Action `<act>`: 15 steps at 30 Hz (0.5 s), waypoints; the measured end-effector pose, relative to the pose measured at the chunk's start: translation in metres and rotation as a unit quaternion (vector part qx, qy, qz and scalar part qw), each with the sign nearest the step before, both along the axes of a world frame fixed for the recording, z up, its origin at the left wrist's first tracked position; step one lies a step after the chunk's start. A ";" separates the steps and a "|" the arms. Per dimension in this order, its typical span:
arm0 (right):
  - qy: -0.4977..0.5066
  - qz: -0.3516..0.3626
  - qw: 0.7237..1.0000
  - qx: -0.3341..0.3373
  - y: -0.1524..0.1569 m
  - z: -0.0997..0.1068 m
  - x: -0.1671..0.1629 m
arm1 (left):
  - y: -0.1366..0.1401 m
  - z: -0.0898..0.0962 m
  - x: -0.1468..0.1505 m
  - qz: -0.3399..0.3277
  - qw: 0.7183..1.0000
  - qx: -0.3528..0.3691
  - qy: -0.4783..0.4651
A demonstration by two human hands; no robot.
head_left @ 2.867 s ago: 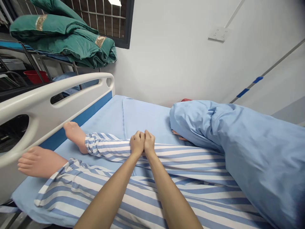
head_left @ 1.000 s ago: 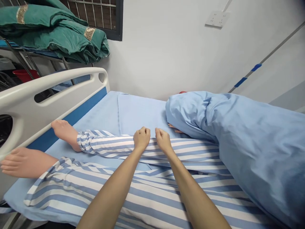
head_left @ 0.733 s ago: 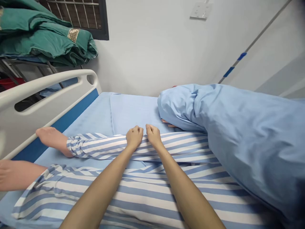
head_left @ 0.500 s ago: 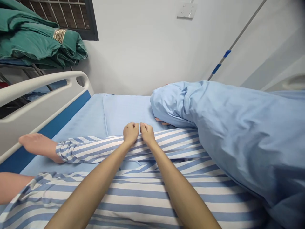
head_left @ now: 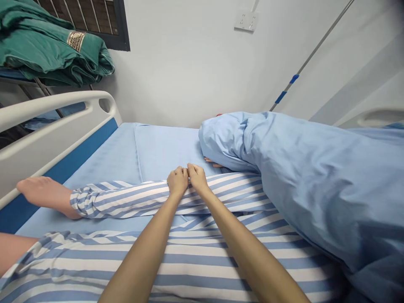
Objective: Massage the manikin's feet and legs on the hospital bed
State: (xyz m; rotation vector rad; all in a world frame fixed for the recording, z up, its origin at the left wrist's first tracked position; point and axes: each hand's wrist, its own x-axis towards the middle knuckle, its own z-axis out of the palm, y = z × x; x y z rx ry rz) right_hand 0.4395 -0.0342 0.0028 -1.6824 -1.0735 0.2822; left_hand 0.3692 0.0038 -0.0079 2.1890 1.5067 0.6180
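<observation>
Both hands are at the far leg of a figure lying on the bed, dressed in blue-and-white striped trousers (head_left: 126, 200). My left hand (head_left: 177, 182) is closed with its knuckles up, over the top of that leg around the knee. Touching it on the right is my right hand (head_left: 198, 179), closed too, thumb side inward. The curled fingers face away from me, so whatever they hold, if anything, is hidden. A bare foot (head_left: 46, 191) sticks out of the far trouser cuff. The near leg (head_left: 142, 261) lies beneath my forearms.
A light-blue quilt (head_left: 303, 168) covers the figure's upper part, with fingertips (head_left: 213, 162) showing under its edge. At the left stands the bed's white-and-blue end board (head_left: 63, 101). Green folded cloth (head_left: 57, 50) lies beyond it. A metal pole (head_left: 311, 57) rises behind the quilt.
My left hand has shifted right and slightly down, closing the gap to my right hand. The right hand has moved slightly right. The view has shifted a little.
</observation>
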 end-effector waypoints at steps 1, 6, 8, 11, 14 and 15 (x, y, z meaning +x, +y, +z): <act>-0.020 0.009 1.000 -0.015 -0.001 0.005 0.001 | -0.001 0.001 0.000 -0.003 1.000 0.001 0.006; -0.153 0.083 0.984 -0.036 -0.017 0.026 0.015 | -0.005 0.002 0.000 -0.013 1.000 0.012 0.022; -0.145 0.062 0.987 -0.032 -0.023 0.022 0.023 | -0.005 0.001 0.002 -0.001 0.999 0.016 0.028; -0.126 0.012 0.991 -0.038 -0.027 0.008 0.031 | -0.005 -0.002 0.005 0.005 0.999 0.019 0.028; -0.118 -0.004 0.992 -0.034 -0.026 -0.001 0.034 | -0.004 -0.004 0.006 0.000 0.999 0.028 0.020; -0.114 -0.004 0.993 -0.030 -0.026 -0.002 0.035 | -0.004 -0.004 0.006 -0.003 0.999 0.028 0.016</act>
